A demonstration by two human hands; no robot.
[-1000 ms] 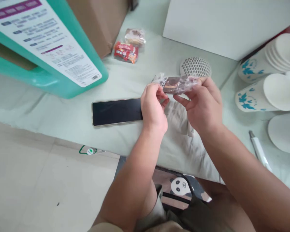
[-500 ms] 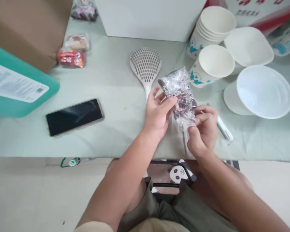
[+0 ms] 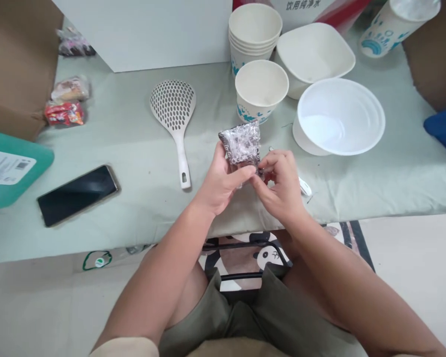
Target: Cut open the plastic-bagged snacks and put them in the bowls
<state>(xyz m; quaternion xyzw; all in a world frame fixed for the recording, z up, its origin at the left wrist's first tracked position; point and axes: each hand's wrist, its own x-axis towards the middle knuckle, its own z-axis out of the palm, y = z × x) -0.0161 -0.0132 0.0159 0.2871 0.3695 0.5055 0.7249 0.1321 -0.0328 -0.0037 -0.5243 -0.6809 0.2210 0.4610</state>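
Note:
My left hand (image 3: 221,183) is closed around the lower left of a small dark packet in crinkled, shiny clear plastic (image 3: 242,141), thumb across its front. At the packet's lower right edge, my right hand (image 3: 283,186) pinches the wrapping with thumb and fingers. Printing shows along the packet's sides, too small to read. Just beyond it stands a paper cup (image 3: 262,89) with blue leaf print. A slim white tool (image 3: 305,187) lies on the cloth, partly hidden behind my right hand. To the left rests a white slotted skimmer (image 3: 174,111).
Stacked paper cups (image 3: 255,29), a square bowl (image 3: 315,54) and a round white bowl (image 3: 342,119) stand at the back right. On the left are a phone (image 3: 78,195), a green jug (image 3: 18,168) and small wrapped snacks (image 3: 65,113). A white box (image 3: 152,34) stands behind.
My view has swung right, so the table things appear further left. The packet looks more compact, and its loose plastic tail no longer hangs down. My hands are closer together.

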